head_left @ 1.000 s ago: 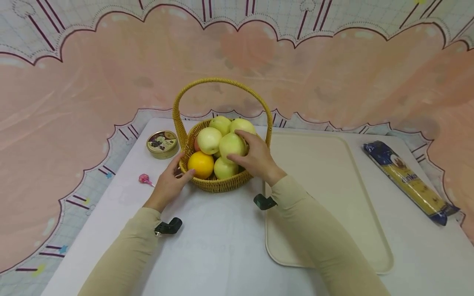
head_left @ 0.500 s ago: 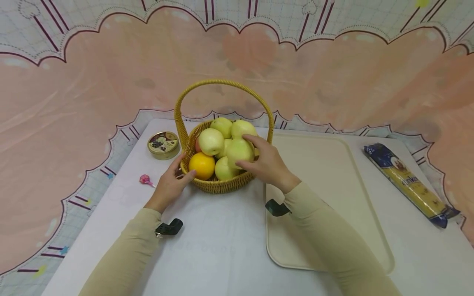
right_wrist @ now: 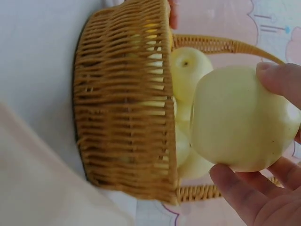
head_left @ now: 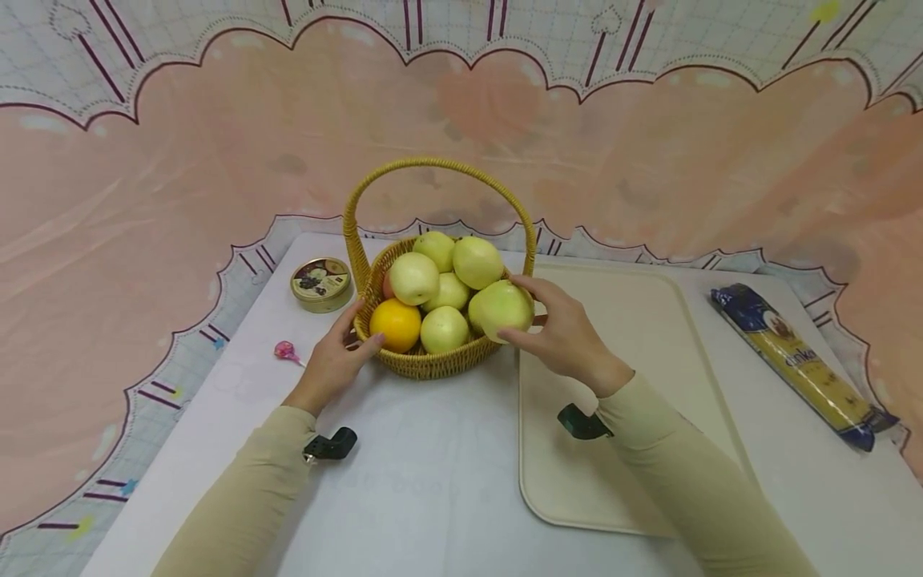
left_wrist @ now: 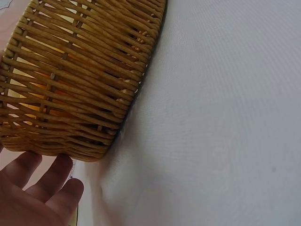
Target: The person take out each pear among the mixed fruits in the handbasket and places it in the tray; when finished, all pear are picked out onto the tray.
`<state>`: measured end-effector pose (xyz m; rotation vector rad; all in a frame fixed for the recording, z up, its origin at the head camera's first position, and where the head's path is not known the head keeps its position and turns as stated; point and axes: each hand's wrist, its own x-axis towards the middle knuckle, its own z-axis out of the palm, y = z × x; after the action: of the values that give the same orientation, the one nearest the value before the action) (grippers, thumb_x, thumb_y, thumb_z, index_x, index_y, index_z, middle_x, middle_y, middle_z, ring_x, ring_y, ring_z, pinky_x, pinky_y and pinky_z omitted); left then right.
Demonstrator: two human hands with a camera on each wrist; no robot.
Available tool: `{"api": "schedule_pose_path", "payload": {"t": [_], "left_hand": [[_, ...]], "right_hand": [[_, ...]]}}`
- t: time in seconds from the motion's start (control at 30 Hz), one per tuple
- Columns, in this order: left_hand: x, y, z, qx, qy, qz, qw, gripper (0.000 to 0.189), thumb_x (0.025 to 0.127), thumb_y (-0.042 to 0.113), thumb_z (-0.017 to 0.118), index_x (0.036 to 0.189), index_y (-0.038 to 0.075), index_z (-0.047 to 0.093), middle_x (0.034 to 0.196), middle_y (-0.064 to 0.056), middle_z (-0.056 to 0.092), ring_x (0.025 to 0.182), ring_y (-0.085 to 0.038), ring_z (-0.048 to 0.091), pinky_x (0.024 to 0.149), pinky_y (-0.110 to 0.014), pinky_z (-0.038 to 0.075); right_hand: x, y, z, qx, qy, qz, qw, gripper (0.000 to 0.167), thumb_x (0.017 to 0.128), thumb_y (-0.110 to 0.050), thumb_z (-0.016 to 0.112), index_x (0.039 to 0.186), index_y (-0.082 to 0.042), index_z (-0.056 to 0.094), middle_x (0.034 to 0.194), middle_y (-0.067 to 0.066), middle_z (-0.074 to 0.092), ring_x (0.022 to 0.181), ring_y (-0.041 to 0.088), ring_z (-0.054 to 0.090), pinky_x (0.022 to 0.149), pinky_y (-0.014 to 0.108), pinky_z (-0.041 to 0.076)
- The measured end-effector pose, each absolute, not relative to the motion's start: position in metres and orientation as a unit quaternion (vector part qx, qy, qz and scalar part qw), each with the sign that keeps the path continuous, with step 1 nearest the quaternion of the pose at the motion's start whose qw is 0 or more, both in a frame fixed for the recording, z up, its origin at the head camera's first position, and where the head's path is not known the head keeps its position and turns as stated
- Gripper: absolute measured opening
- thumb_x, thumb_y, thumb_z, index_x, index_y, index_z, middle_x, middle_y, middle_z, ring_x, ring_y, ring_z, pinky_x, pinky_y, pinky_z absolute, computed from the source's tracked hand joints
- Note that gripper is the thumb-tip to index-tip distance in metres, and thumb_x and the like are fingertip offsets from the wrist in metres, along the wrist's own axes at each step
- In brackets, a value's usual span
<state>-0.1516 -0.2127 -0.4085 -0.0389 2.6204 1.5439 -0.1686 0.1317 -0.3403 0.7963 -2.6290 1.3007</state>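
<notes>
Green apple (head_left: pixel 507 311) is in the right hand (head_left: pixel 566 335), and I record it at the right-hand rim of the wicker basket (head_left: pixel 429 367), overlapping that rim in the head view. Checking through the right wrist view, I find the thumb (right_wrist: pixel 282 82) bearing on one side of the fruit and the fingers (right_wrist: pixel 235 190) curled against the opposite side, so the apple sits between them with its broad face exposed away from the palm. From that angle it is clear of the woven wall and over the mouth of the basket; whether it touches the fruit behind it I cannot tell. I note the left hand (head_left: pixel 333 359) gripping the basket's left side, the thumb at the rim beside the orange (head_left: pixel 395 324) and the fingers along the outside of the weave. Inside I observe several other pale green apples (head_left: pixel 414 278) heaped together, plus a reddish fruit (head_left: pixel 387 284), mostly hidden. Just right of the basket lies a beige tray (head_left: pixel 627 336), partly under the right forearm. I log a round tin (head_left: pixel 321 284) and a pink lollipop (head_left: pixel 286 350) to the left, and a blue and yellow packet (head_left: pixel 793 361) at far right, all on the white table (head_left: pixel 404 497).
</notes>
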Motion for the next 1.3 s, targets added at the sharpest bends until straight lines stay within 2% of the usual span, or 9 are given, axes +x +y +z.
{"api": "schedule_pose_path", "payload": {"t": [0.4, 0.6, 0.87, 1.3], "left_hand": [[-0.153, -0.213, -0.408, -0.020, 0.861, 0.506, 0.054, 0.081, 0.097, 0.050, 0.062, 0.162, 0.030, 0.017, 0.162, -0.017, 0.025, 0.136, -0.043, 0.039, 0.109, -0.057, 0.037], [-0.153, -0.213, -0.411, -0.022, 0.861, 0.506, 0.053, 0.082, 0.096, 0.050, 0.062, 0.162, 0.029, 0.018, 0.162, -0.016, 0.024, 0.137, -0.043, 0.039, 0.110, -0.057, 0.037], [-0.153, -0.213, -0.411, -0.023, 0.861, 0.505, 0.053, 0.083, 0.096, 0.051, 0.063, 0.162, 0.028, 0.018, 0.163, -0.016, 0.024, 0.136, -0.043, 0.040, 0.110, -0.057, 0.036], [-0.151, -0.211, -0.409, -0.028, 0.861, 0.505, 0.056, 0.080, 0.097, 0.048, 0.062, 0.162, 0.028, 0.018, 0.163, -0.015, 0.023, 0.137, -0.042, 0.039, 0.111, -0.056, 0.035]], "right_hand": [[-0.166, 0.175, -0.347, 0.231, -0.880, 0.406, 0.088, 0.072, 0.080, -0.008, 0.085, 0.141, 0.002, 0.049, 0.137, 0.018, 0.054, 0.122, 0.032, 0.054, 0.081, 0.039, 0.059], [-0.175, 0.194, -0.354, 0.217, -0.896, 0.381, 0.076, 0.069, 0.083, -0.012, 0.083, 0.141, 0.003, 0.049, 0.137, 0.021, 0.053, 0.121, 0.036, 0.053, 0.082, 0.047, 0.059], [-0.190, 0.211, -0.365, 0.181, -0.904, 0.383, 0.061, 0.070, 0.084, -0.013, 0.082, 0.142, 0.005, 0.047, 0.137, 0.024, 0.052, 0.120, 0.040, 0.053, 0.083, 0.050, 0.058], [-0.216, 0.216, -0.388, 0.121, -0.914, 0.385, 0.042, 0.073, 0.087, -0.021, 0.078, 0.144, 0.006, 0.041, 0.142, 0.028, 0.047, 0.126, 0.045, 0.047, 0.098, 0.060, 0.046]]}}
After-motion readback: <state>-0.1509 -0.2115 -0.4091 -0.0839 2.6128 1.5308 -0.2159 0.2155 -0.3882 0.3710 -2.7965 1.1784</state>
